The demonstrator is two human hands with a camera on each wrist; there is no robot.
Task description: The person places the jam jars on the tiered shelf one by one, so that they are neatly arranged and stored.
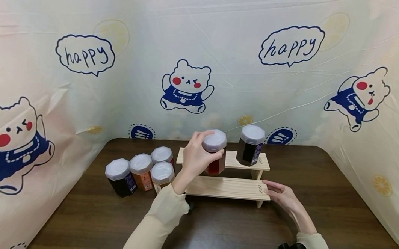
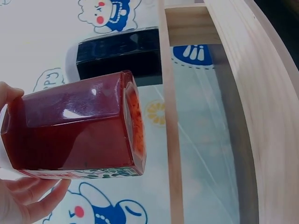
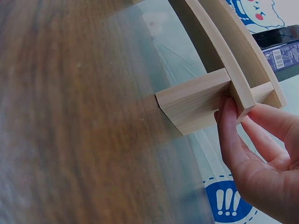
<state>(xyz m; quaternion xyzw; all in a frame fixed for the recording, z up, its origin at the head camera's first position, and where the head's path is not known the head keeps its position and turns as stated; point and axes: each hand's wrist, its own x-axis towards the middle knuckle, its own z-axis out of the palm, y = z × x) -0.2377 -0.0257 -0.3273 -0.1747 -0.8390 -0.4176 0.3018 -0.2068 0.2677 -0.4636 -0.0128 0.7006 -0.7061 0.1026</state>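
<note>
Clock read from the head view, centred on the held jar.

Left hand (image 1: 198, 154): grips the red jar (image 1: 216, 165) high up, around lid and neck, thumb across the near side. Jar close to upright, in the air by the upper tier (image 1: 232, 160) of a wooden rack (image 1: 199, 186). Left wrist view shows the base apart from the wood.

Right hand (image 1: 280, 196), at 4 o'clock: pinches the right end of the lower tier (image 1: 228, 187), fingers curled about the board's corner. Looks like a steadying hold.

At 3 o'clock: a dark jar (image 1: 250, 148), upright on the upper tier near its right end, white lid on, not touching the red one.

Between 8 and 9 o'clock, on the table (image 1: 234, 231), four lidded jars bunched together: a second dark jar (image 1: 123, 186) outermost, an orange jar (image 1: 144, 180) beside it, then a back jar (image 1: 161, 154) and a front jar (image 1: 162, 172) next to the rack's left end. Contents of these last two mostly hidden.

Tally: one jar standing on the rack, one in hand and not set down, four on the table. My reading: an early stage, with most of the jars yet to be handled, if all belong to the same job.
</note>
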